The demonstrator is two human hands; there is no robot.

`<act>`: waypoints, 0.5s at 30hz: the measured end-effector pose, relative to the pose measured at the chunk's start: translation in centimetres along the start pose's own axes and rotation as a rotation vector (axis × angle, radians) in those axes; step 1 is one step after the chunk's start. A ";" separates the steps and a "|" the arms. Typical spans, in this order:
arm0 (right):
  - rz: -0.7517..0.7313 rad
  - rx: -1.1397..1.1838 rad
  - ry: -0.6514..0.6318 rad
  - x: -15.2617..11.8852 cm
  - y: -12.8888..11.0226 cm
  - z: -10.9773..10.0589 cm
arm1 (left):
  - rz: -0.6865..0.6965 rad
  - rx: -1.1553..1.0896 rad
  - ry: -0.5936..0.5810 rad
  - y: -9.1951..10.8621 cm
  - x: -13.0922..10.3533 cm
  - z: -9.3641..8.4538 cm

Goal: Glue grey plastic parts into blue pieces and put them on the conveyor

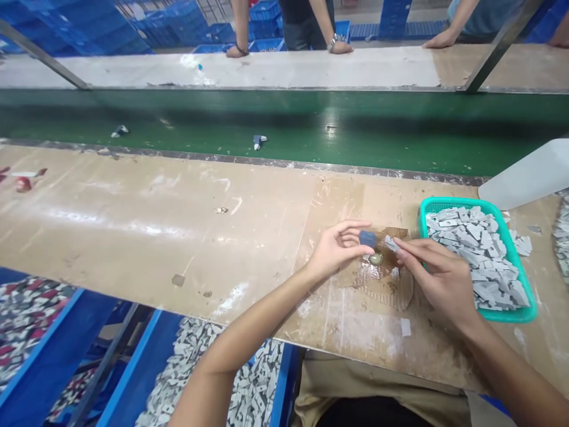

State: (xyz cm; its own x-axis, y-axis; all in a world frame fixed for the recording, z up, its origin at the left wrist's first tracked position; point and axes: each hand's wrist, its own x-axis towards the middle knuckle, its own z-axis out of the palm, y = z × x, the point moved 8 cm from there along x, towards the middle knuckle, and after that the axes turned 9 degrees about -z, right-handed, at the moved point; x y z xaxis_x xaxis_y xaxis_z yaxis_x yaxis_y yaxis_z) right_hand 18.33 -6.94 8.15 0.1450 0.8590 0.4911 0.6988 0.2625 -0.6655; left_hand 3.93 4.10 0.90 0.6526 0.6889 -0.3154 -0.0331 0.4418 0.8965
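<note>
Between the thumb and fingers of my left hand (pixel 341 246) is a small dark blue piece (pixel 367 239). My right hand (pixel 438 270) pinches a small light grey piece (pixel 392 244) at its fingertips, a short gap to the right of the blue one. Under the two pieces, a small round blob or dish of greenish stuff (pixel 376 259) sits on a wet brown patch of the table. Right beside my right hand stands a turquoise basket (pixel 524 279) full of grey pieces (pixel 478 249).
A white container (pixel 528 175) leans behind the basket. Beyond the table (pixel 146 219) runs a green conveyor belt (pixel 186 133) with a few small pieces. People's hands rest on the far ledge (pixel 377 68). Blue bins (pixel 128 373) of pieces stand below, front left.
</note>
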 end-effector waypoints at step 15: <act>-0.264 0.036 -0.080 -0.3 -2.2 0.2 | 0.151 0.215 -0.094 -0.3 -1.9 1.9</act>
State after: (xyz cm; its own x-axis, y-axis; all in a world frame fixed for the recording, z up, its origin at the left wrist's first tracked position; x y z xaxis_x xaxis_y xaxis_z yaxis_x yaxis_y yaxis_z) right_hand 16.60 -7.67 9.29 -0.0954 0.7902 0.6053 0.6792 0.4962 -0.5408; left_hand 4.14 1.60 1.82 0.7205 0.6767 -0.1516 0.0196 0.1987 0.9799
